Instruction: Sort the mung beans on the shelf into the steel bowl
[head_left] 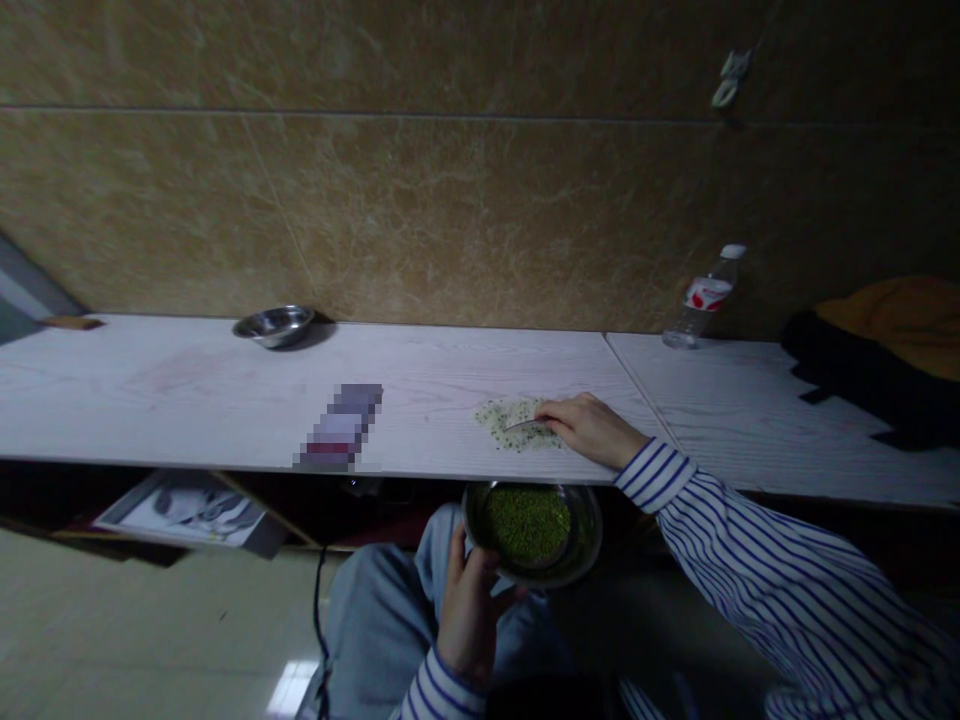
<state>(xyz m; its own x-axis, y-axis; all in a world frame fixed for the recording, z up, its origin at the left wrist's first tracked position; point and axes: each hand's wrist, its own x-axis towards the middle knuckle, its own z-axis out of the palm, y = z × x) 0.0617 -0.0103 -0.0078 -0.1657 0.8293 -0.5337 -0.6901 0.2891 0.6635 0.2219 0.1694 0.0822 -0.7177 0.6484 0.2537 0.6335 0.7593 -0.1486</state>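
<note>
My left hand (472, 590) is closed on the near-left rim of a steel bowl (589, 545), its thumb over the edge. Below the table's front edge, the bowl holds a heap of small green beans (529, 525). Over the tabletop, my right hand (592, 428) pinches a thin, curved metal utensil, apparently a spoon (523, 423). Its tip lies in a flat scatter of white grains mixed with green beans (506, 410). The fingers partly hide the utensil's handle and the right side of the scatter.
An empty-looking steel bowl (274, 327) stands by the wall at the left. A pixelated flat object (341, 425) lies left of the grains. At the right are a plastic bottle (705, 300) and a black and orange bundle (885, 340). An open drawer (195, 510) sits below.
</note>
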